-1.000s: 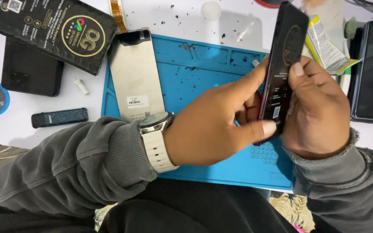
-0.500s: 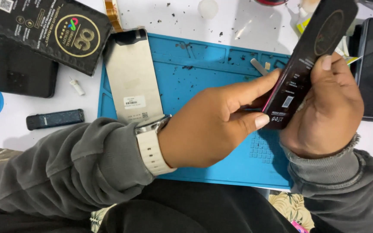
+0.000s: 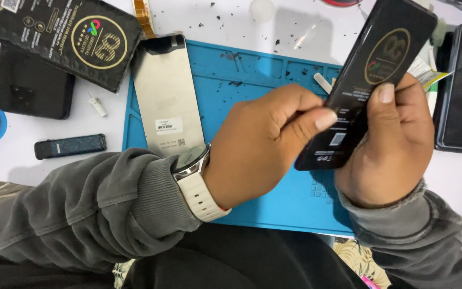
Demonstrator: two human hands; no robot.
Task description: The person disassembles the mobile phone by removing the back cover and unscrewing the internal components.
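Both hands are working on a slim black box, which over the last second has been tipping from nearly upright to a slant with its top leaning further right and toward the upper corner of the view, above the blue work mat; this suggests the package is being turned for handling at its lower end. The right hand is closing around the box from behind, thumb pressed on its printed face. The left hand, wearing a white-strapped watch, is pinching at the box's lower left edge with thumb and curled fingers. A silver rectangular panel is lying on the mat, a second black box on the desk.
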